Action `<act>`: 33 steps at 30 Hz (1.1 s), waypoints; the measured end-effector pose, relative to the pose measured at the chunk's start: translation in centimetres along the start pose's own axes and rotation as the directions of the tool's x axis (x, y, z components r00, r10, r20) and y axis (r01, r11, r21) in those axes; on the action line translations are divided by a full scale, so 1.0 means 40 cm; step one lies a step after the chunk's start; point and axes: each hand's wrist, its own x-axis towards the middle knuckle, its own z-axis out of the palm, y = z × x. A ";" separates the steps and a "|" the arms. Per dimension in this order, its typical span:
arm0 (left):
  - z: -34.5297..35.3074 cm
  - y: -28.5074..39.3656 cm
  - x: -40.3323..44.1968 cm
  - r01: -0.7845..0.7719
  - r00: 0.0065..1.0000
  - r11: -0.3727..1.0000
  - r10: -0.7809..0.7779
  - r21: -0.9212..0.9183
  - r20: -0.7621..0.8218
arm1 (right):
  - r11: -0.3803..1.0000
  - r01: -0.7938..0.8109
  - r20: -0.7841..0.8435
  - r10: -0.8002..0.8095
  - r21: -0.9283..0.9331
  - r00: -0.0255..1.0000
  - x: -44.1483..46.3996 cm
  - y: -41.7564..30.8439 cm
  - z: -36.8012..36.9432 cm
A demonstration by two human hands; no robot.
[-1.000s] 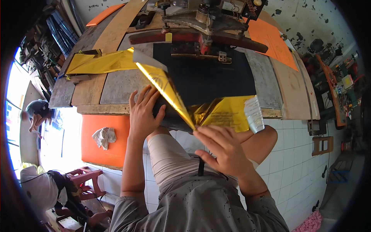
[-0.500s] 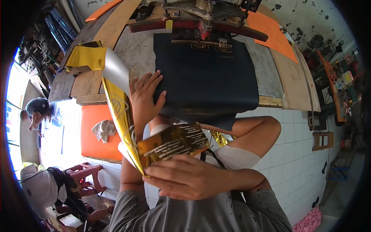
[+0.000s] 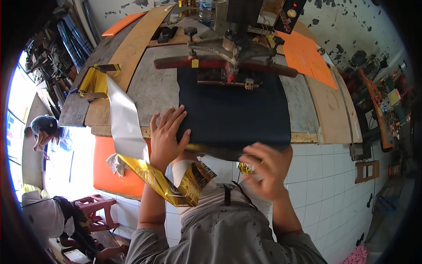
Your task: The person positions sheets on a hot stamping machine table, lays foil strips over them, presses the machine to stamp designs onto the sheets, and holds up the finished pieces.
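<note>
A dark blue-black sheet [image 3: 233, 114] lies across the table beneath a press head with a red crossbar [image 3: 268, 69]; its front edge hangs over the table edge. My left hand [image 3: 169, 134] rests on the sheet's left edge, palm down and fingers spread. Near the front right corner of the sheet is my right hand [image 3: 266, 169], smeared by motion, its fingers apart and nothing visible in them. A long foil strip, silvery on one face [image 3: 127, 119] and gold with printed lettering on the other [image 3: 162, 185], droops across my left forearm toward my lap.
The strip runs from a gold foil roll [image 3: 96, 83] at the table's left. Orange sheets [image 3: 305, 57] lie at the right. A crumpled cloth [image 3: 115, 165] sits on an orange surface at left. Two other people are at left, one by a red stool [image 3: 94, 204].
My right hand has let go of the gold foil and moved forward and right toward the sheet. The foil has dropped lower. The view has tilted up, showing more of the press.
</note>
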 end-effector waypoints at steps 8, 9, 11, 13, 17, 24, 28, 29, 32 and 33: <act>-0.006 0.012 0.013 0.045 0.998 0.999 -0.045 0.007 0.034 | 0.910 -0.374 -0.357 0.294 -0.181 0.887 -0.108 0.250 0.052; -0.006 0.013 0.013 0.048 0.998 0.999 -0.048 0.007 0.037 | 0.908 -0.364 -0.356 0.277 -0.206 0.892 -0.116 0.261 0.060; -0.009 0.015 0.015 0.049 0.998 0.999 -0.050 0.012 0.045 | 0.905 -0.354 -0.360 0.257 -0.235 0.897 -0.127 0.275 0.070; -0.011 0.017 0.017 0.051 0.997 0.999 -0.052 0.020 0.053 | 0.904 -0.350 -0.366 0.248 -0.244 0.897 -0.130 0.284 0.075; -0.009 0.014 0.016 0.037 0.998 0.999 -0.038 0.033 0.043 | 0.910 -0.338 -0.371 0.236 -0.240 0.898 -0.129 0.284 0.076; -0.012 -0.032 -0.122 0.092 0.962 0.995 -0.098 -0.038 -0.256 | 0.933 -0.299 -0.427 0.191 -0.201 0.884 -0.185 0.313 0.087; 0.032 -0.073 -0.308 0.208 0.911 0.978 -0.200 -0.019 -0.360 | 0.882 -0.409 -0.524 0.240 -0.235 0.817 -0.228 0.330 0.091; 0.040 -0.084 -0.355 0.232 0.912 0.973 -0.218 -0.003 -0.348 | 0.877 -0.421 -0.536 0.247 -0.230 0.807 -0.239 0.336 0.095; 0.059 -0.095 -0.474 0.391 0.907 0.902 -0.411 -0.180 -0.090 | 0.878 -0.408 -0.525 0.230 -0.252 0.819 -0.246 0.340 0.082; 0.084 -0.120 -0.532 0.449 0.879 0.846 -0.477 -0.286 -0.030 | 0.879 -0.394 -0.513 0.216 -0.267 0.831 -0.245 0.341 0.073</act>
